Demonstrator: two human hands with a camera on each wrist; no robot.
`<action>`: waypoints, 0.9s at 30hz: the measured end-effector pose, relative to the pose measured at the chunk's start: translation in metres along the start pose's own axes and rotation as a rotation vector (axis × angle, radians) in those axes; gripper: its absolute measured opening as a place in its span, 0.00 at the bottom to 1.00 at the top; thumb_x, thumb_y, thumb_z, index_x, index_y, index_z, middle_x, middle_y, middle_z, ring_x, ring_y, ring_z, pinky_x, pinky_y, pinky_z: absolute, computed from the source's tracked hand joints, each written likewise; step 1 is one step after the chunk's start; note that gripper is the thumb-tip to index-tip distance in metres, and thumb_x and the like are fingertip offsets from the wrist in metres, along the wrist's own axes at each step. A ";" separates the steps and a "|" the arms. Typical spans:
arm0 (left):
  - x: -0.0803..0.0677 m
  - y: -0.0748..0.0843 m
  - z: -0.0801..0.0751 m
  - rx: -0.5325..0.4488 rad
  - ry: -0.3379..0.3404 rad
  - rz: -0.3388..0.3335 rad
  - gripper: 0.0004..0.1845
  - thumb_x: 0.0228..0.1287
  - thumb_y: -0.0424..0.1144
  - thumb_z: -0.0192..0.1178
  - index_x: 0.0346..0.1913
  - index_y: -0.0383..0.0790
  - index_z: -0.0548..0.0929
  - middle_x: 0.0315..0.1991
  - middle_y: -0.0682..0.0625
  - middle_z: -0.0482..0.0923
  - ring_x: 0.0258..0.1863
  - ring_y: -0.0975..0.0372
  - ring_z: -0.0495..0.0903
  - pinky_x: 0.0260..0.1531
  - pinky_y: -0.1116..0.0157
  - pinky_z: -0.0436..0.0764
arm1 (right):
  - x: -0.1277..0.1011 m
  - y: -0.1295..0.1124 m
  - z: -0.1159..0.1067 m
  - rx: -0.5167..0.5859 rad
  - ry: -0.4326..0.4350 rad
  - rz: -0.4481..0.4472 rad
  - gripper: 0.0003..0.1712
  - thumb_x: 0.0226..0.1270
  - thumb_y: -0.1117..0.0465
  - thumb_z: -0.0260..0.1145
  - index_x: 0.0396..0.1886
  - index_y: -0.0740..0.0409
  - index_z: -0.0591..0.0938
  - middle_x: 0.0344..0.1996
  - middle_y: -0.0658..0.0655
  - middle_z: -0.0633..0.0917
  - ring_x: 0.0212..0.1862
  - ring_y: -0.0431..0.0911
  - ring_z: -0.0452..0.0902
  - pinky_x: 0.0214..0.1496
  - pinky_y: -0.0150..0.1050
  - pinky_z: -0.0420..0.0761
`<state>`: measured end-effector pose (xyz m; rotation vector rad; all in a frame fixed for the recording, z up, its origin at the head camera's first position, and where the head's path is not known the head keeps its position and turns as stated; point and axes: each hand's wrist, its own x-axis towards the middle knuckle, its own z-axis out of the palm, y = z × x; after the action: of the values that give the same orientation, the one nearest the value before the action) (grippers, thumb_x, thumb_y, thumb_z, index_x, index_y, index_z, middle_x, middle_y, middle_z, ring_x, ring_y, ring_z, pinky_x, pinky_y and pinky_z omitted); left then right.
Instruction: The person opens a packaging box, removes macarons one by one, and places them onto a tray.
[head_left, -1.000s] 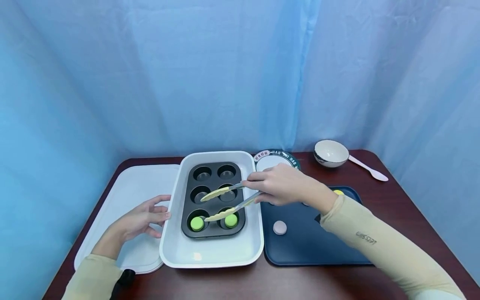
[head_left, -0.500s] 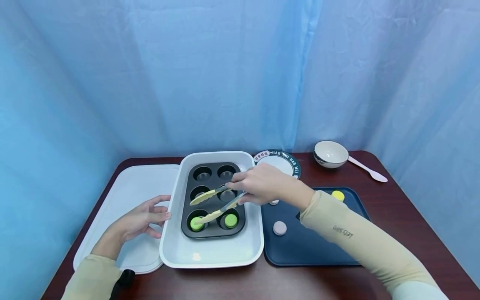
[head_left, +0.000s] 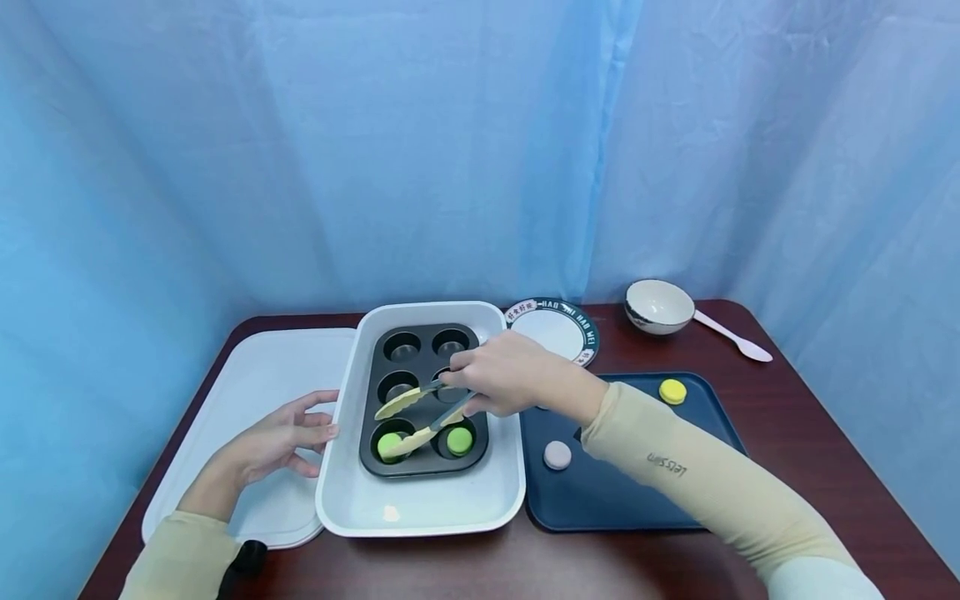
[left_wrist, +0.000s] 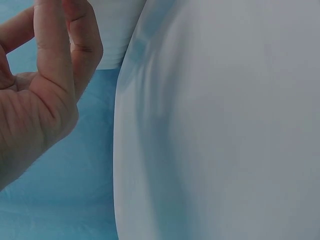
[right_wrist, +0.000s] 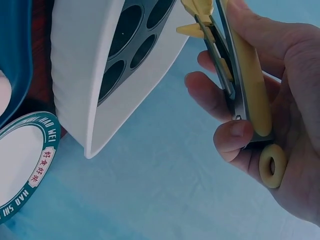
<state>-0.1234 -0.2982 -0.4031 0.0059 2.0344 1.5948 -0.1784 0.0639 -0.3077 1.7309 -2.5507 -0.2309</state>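
My right hand [head_left: 501,373] grips a pair of tongs [right_wrist: 245,75] with yellow handles and tips. The tongs' arms are spread over the dark muffin tin [head_left: 420,467]; the nearer tip overlaps a green macaron [head_left: 389,446] in the front left cup. A second green macaron [head_left: 459,441] sits in the front right cup, partly beside the tongs. The tin lies inside a deep white tray [head_left: 420,518]. At that tray's left wall my left hand [head_left: 288,437] stays with loosely bent fingers, fingertips right at the wall. Part of the tin's right side is hidden behind my right hand.
A blue tray [head_left: 615,500] to the right bears a pale pink macaron [head_left: 557,455] and a yellow macaron [head_left: 672,392]. Behind it are a green-rimmed plate [head_left: 551,329], a bowl [head_left: 660,307] and a pink spoon [head_left: 733,336]. A flat white lid [head_left: 247,392] lies at left.
My right hand and the tongs have moved left and a little toward me, bringing the nearer tip over the left green macaron. The yellow macaron is uncovered. My left hand stays put.
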 end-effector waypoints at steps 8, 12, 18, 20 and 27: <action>0.000 0.001 0.000 -0.001 -0.001 -0.007 0.39 0.69 0.41 0.65 0.78 0.42 0.57 0.56 0.36 0.79 0.44 0.48 0.86 0.37 0.46 0.87 | 0.001 -0.001 -0.001 0.000 -0.002 0.028 0.27 0.69 0.41 0.69 0.63 0.46 0.82 0.49 0.48 0.84 0.26 0.39 0.77 0.20 0.34 0.71; 0.000 0.001 0.000 0.006 0.002 -0.005 0.40 0.69 0.41 0.65 0.78 0.43 0.57 0.56 0.36 0.79 0.44 0.48 0.86 0.37 0.46 0.87 | 0.000 -0.002 -0.003 0.009 -0.024 0.042 0.27 0.69 0.41 0.68 0.63 0.46 0.83 0.49 0.48 0.84 0.27 0.37 0.77 0.20 0.33 0.72; -0.001 0.001 0.002 0.007 0.007 -0.004 0.40 0.69 0.41 0.65 0.78 0.43 0.57 0.57 0.35 0.78 0.45 0.48 0.86 0.38 0.46 0.87 | 0.000 -0.009 -0.011 -0.014 -0.081 0.049 0.28 0.69 0.39 0.67 0.63 0.45 0.83 0.48 0.48 0.84 0.23 0.37 0.74 0.19 0.33 0.71; 0.000 0.002 0.002 0.006 0.006 -0.006 0.40 0.69 0.41 0.65 0.78 0.43 0.57 0.57 0.35 0.78 0.45 0.48 0.86 0.38 0.46 0.87 | 0.001 -0.013 -0.012 -0.019 -0.095 0.048 0.28 0.69 0.38 0.67 0.63 0.45 0.83 0.47 0.48 0.84 0.22 0.38 0.73 0.18 0.33 0.71; 0.000 0.002 0.001 0.003 0.005 -0.010 0.40 0.69 0.41 0.64 0.78 0.42 0.57 0.56 0.36 0.79 0.44 0.49 0.86 0.37 0.46 0.87 | 0.006 -0.024 -0.016 -0.068 -0.120 0.076 0.25 0.68 0.37 0.67 0.58 0.44 0.86 0.43 0.46 0.84 0.21 0.39 0.72 0.18 0.34 0.73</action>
<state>-0.1239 -0.2970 -0.4011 -0.0070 2.0374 1.5877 -0.1569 0.0480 -0.2954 1.6405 -2.6513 -0.4242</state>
